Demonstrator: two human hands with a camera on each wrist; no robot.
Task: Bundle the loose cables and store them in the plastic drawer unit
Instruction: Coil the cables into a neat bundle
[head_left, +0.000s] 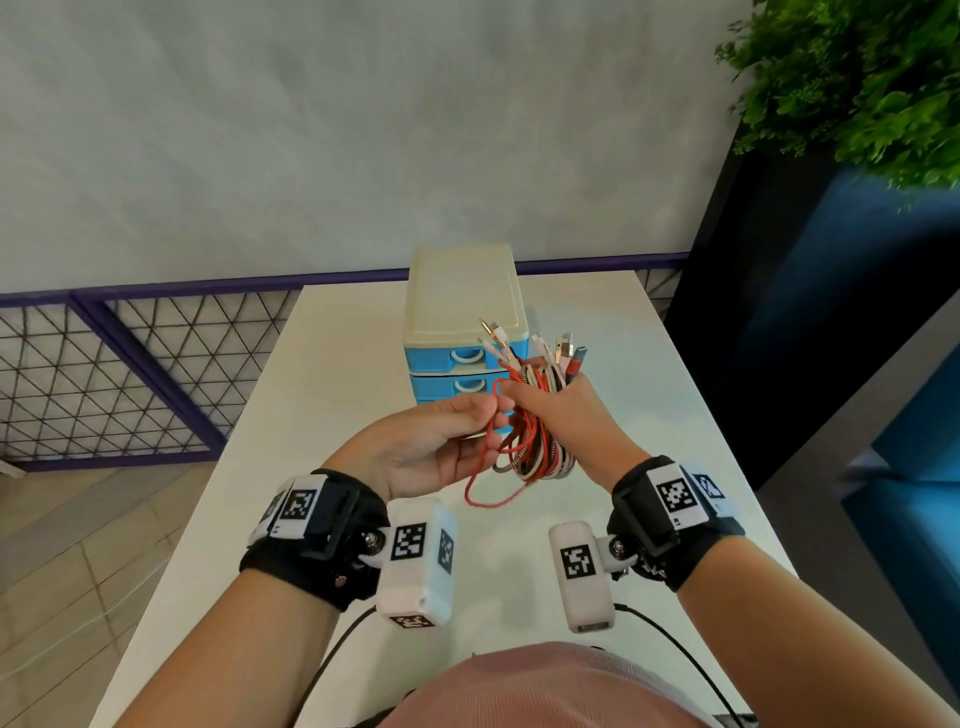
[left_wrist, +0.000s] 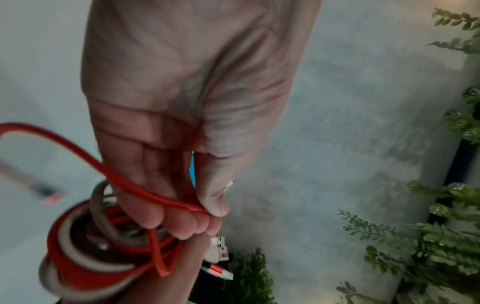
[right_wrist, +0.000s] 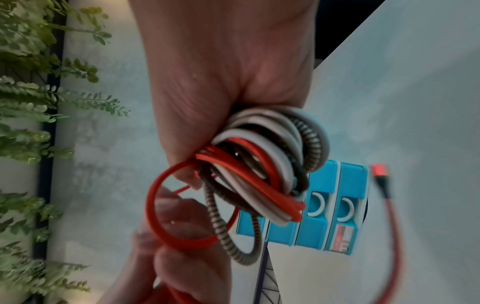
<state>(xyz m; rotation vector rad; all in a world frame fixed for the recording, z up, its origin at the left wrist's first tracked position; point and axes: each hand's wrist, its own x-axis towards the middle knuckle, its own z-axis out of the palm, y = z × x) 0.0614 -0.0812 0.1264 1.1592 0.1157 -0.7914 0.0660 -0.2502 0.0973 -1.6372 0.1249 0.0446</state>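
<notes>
While the cable bundle sits at frame centre, gripped upright in the right hand so its plugs stay gathered, the left hand pinches the red cable to wrap it. Behind on the tabletop stands the drawer unit, drawers closed.

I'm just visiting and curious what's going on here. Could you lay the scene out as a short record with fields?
Activity: bundling cables above a white table
Right hand: grips the cable bundle, plugs pointing up
Left hand: pinches a loose red cable
Drawer unit: blue drawers, cream top, behind the hands; visible drawers shut
Stored yet: no
Nearby: green plant
</notes>
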